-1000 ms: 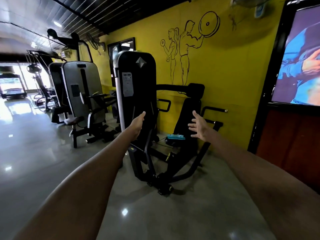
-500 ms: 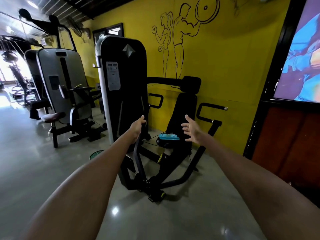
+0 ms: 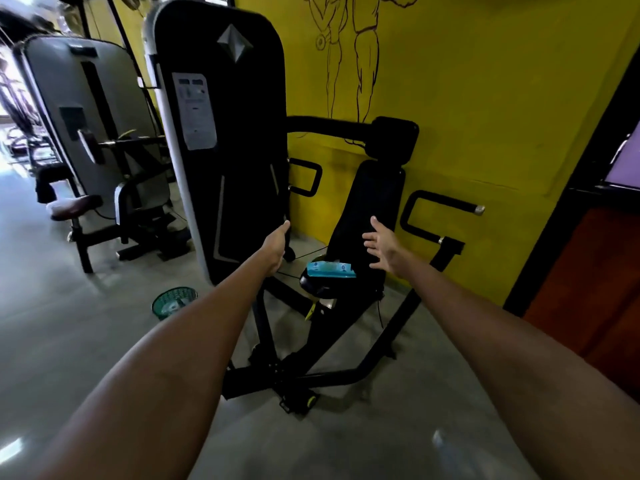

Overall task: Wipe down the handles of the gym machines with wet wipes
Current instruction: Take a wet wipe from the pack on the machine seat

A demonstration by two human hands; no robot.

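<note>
Closer than a second earlier, both outstretched arms had drawn near the black chest-press machine [image 3: 221, 140], which now filled far more of the view against the yellow wall [image 3: 485, 98]. Neither hand held anything: the left hand [image 3: 275, 245] reached forward with fingers extended beside the weight-stack cover, while the right hand [image 3: 381, 245] was spread in front of the backrest. A blue pack of wet wipes [image 3: 330, 270] lay on the machine's seat between the hands, the right handle [image 3: 440, 216] stood untouched, and a green basket [image 3: 173, 301] sat on the floor nearby.
</note>
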